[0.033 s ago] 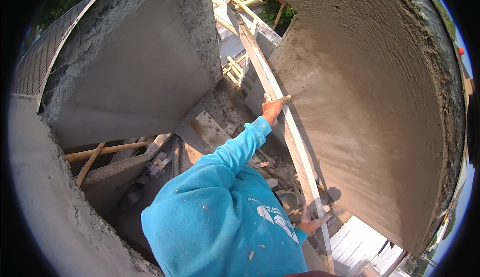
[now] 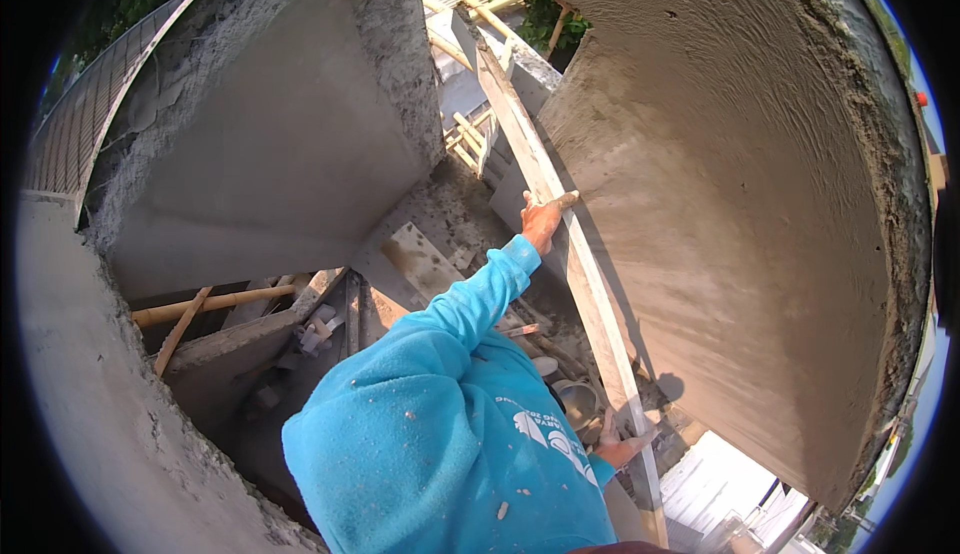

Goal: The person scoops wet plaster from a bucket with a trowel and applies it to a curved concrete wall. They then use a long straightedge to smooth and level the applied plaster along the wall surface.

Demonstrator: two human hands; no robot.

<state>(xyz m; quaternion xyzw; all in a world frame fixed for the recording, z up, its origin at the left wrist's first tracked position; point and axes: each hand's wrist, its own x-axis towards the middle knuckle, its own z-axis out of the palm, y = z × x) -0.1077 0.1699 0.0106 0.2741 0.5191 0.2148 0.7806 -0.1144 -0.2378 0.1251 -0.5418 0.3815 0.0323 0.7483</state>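
A long, narrow straightedge board (image 2: pixel 541 166), pale and smeared with mortar, runs beside the freshly plastered wall (image 2: pixel 740 224) on the right and casts a thin shadow on it. Around the board's middle my left hand (image 2: pixel 543 222) is closed, its arm stretched far forward in a blue sleeve. My right hand (image 2: pixel 622 442) grips the same board lower down, close to my body, with fingers on both sides of its edge. Whether the board touches the plaster along its length cannot be made out.
Another grey wall (image 2: pixel 270 144) with rough edges stands on the left. Below lie a stained plank (image 2: pixel 420 259), a round bowl-like container (image 2: pixel 577 404) and rubble. A bamboo pole (image 2: pixel 215 306) crosses an opening at lower left; more bamboo (image 2: pixel 468 134) shows beyond the gap.
My left hand and the board have shifted very slightly to the left. Both hands keep their hold.
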